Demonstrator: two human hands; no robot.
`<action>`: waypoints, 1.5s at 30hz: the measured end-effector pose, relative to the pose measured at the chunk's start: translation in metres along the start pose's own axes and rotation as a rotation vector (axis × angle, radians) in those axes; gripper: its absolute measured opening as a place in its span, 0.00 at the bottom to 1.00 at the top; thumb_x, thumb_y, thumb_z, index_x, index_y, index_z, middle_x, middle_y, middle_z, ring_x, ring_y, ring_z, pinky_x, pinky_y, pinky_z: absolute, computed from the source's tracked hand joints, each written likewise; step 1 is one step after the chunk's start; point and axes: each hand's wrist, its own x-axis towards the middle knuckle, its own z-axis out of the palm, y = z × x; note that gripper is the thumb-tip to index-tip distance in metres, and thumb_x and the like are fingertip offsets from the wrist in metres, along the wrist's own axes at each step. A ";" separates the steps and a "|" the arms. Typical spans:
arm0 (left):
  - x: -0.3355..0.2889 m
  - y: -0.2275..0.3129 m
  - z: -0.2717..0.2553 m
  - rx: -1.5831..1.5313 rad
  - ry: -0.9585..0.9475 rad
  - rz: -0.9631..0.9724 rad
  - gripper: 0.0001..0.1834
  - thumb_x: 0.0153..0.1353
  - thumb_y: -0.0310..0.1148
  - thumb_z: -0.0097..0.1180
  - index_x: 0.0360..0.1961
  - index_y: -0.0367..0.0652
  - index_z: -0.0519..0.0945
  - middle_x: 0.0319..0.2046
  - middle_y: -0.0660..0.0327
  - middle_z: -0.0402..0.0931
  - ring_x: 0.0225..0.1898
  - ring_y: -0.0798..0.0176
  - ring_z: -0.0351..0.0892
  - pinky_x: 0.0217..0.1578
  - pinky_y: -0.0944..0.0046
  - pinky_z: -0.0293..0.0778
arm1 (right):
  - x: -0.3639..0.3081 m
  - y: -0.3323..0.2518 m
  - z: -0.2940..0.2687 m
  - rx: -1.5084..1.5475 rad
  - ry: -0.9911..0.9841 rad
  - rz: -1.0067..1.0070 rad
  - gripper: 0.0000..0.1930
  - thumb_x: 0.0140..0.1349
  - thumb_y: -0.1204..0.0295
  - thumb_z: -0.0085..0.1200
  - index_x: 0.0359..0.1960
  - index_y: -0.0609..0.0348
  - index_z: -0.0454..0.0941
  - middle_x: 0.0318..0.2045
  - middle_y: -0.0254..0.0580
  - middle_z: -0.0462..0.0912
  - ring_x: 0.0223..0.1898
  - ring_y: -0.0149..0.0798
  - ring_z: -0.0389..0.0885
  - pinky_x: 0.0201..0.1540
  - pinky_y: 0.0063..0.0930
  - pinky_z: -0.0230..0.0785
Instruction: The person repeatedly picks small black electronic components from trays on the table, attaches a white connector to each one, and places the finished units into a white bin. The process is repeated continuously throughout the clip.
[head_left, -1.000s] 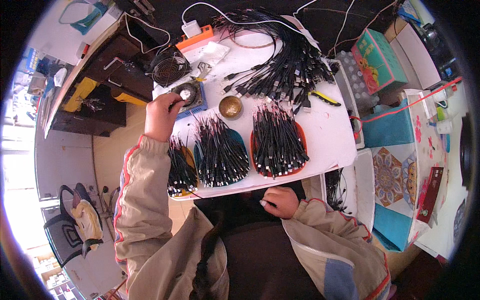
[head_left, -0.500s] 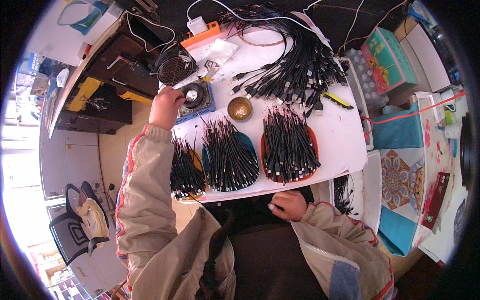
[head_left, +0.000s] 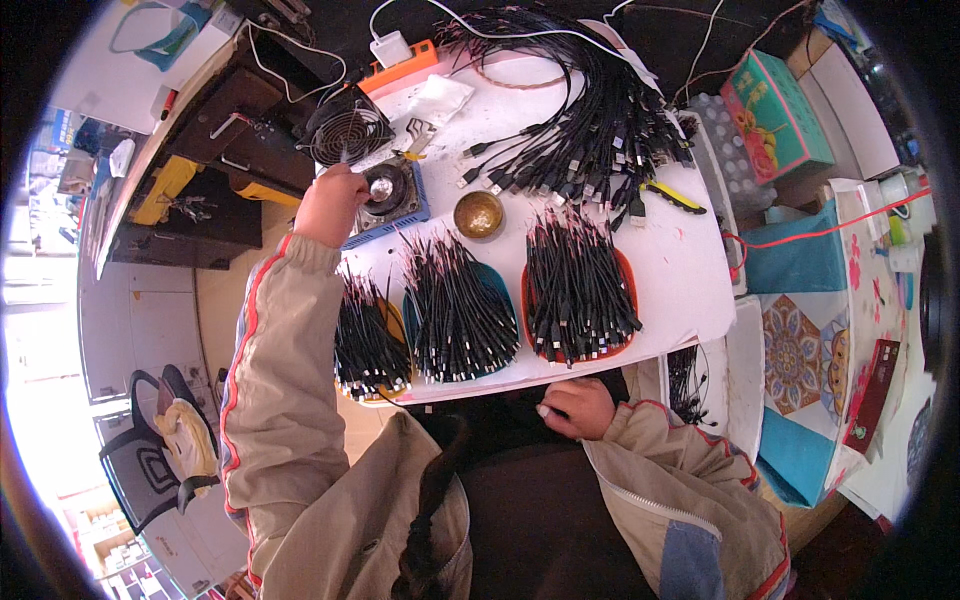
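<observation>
My left hand (head_left: 332, 204) is reached out at the far left of the table, fingers pinched together. Whatever they may hold is too small to make out. Just to its right stands a blue-framed solder pot (head_left: 424, 192) with a shiny silver pool in a dark round well. Beyond the fingers sits a black fan with a round wire guard (head_left: 350, 136). My right hand (head_left: 582, 408) rests low by the table's near edge, its fingers curled in, so anything inside is hidden. A small round brown-gold dish (head_left: 479, 214) lies right of the pot.
Black cables with stripped pinkish ends fill a yellow tray (head_left: 404, 330), a teal tray (head_left: 510, 345) and an orange tray (head_left: 631, 290). A large cable bundle (head_left: 600, 120) spreads across the back. Yellow-handled cutters (head_left: 673, 197) lie right; an orange power strip (head_left: 398, 68) sits behind.
My left hand has moved slightly left, away from the solder pot's well. My right hand stays where it was, fingers still curled.
</observation>
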 end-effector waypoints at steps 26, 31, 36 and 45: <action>-0.175 0.287 -0.042 -1.580 0.293 -0.010 0.11 0.59 0.20 0.57 0.44 0.32 0.75 0.47 0.57 0.72 0.43 0.67 0.74 0.44 0.70 0.70 | 0.026 -0.122 -0.044 0.504 -0.011 0.054 0.15 0.64 0.71 0.46 0.51 0.62 0.64 0.40 0.53 0.73 0.45 0.53 0.74 0.49 0.40 0.65; -0.172 0.298 -0.034 -1.588 0.177 0.118 0.28 0.63 0.25 0.53 0.63 0.33 0.60 0.60 0.49 0.64 0.64 0.54 0.62 0.64 0.54 0.58 | -0.079 -0.118 -0.129 0.739 0.650 0.226 0.11 0.69 0.66 0.40 0.43 0.60 0.66 0.27 0.37 0.71 0.27 0.29 0.68 0.32 0.24 0.62; -0.175 0.275 -0.010 -1.442 0.121 -0.008 0.15 0.64 0.22 0.48 0.52 0.31 0.71 0.49 0.52 0.74 0.53 0.59 0.74 0.54 0.59 0.70 | -0.184 -0.152 -0.194 0.212 0.886 0.364 0.11 0.71 0.65 0.37 0.41 0.61 0.65 0.26 0.36 0.70 0.27 0.28 0.66 0.31 0.23 0.61; -0.209 0.234 0.033 -1.348 0.096 -0.371 0.09 0.64 0.21 0.47 0.44 0.31 0.75 0.40 0.55 0.77 0.44 0.62 0.77 0.45 0.65 0.74 | -0.264 0.088 -0.106 -0.125 0.485 1.176 0.10 0.66 0.67 0.43 0.33 0.62 0.68 0.22 0.54 0.78 0.25 0.51 0.79 0.29 0.43 0.69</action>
